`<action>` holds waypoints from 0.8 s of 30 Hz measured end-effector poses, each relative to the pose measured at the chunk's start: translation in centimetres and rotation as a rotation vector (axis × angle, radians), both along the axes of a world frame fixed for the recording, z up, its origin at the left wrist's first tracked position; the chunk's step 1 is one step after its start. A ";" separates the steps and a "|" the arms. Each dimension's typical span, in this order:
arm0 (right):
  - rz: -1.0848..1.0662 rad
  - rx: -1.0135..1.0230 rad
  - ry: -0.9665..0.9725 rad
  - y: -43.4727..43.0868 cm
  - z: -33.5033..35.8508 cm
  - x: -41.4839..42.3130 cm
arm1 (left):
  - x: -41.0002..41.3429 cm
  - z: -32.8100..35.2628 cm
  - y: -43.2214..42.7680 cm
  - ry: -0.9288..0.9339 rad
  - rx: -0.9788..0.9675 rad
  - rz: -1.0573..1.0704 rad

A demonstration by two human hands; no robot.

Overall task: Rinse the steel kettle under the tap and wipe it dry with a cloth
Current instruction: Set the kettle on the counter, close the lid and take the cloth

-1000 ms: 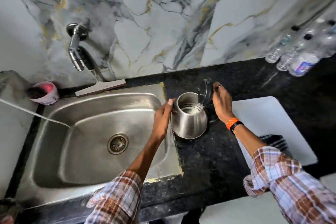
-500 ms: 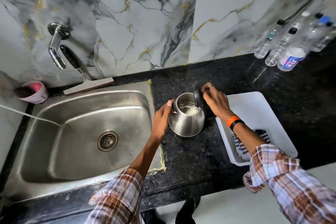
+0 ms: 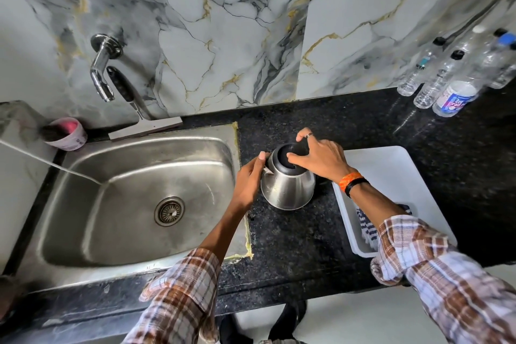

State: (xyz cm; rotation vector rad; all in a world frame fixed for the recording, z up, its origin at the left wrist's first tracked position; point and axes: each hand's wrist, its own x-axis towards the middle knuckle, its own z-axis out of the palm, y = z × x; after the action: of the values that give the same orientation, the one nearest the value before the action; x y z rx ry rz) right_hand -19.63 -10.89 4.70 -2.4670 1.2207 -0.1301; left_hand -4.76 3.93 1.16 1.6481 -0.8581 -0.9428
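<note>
Steel kettle point(image 3: 289, 190): brushed metal body, conical, widening to a rounded base, with a black lid point(image 3: 287, 158) closed on top. It stands upright on the table point(image 3: 293, 237), just right of the sink point(image 3: 134, 204) and left of a white plastic tray point(image 3: 391, 170).

Left hand point(image 3: 248, 181): grip closed on the kettle's left side at the spout, thumb up against the rim. Right hand point(image 3: 321, 158): laid over the lid from the right, fingers spread and bearing on the lid's edge; a ring shows on one finger, an orange and a black band on the wrist. Both sleeves are brown-and-white plaid.

Table: black speckled stone, polished. Sink: stainless steel, rectangular with rounded corners, round strainer drain at centre, yellowed sealant along its right edge. A chrome tap point(image 3: 103, 67) projects from the wall above the sink's back left. A squeegee point(image 3: 139, 112) with a black handle leans against the wall beside it. A pink cup point(image 3: 67, 134) sits at the back left corner.

A striped cloth point(image 3: 365, 226) lies in the tray. Clear plastic bottles point(image 3: 446, 78) stand at the back right. Wall: glossy white marble-pattern panels, grey and gold veining.
</note>
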 end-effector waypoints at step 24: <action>-0.456 0.275 0.223 1.4 -9.7 -24.6 | -22.1 -7.2 -7.6 -0.950 0.178 -0.908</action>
State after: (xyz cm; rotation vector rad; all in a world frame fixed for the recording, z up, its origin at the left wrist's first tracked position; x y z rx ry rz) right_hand -44.19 -9.50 -5.00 -1.9763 1.7519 0.1861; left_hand -26.90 -3.69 -6.01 1.8692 -2.3523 -0.7713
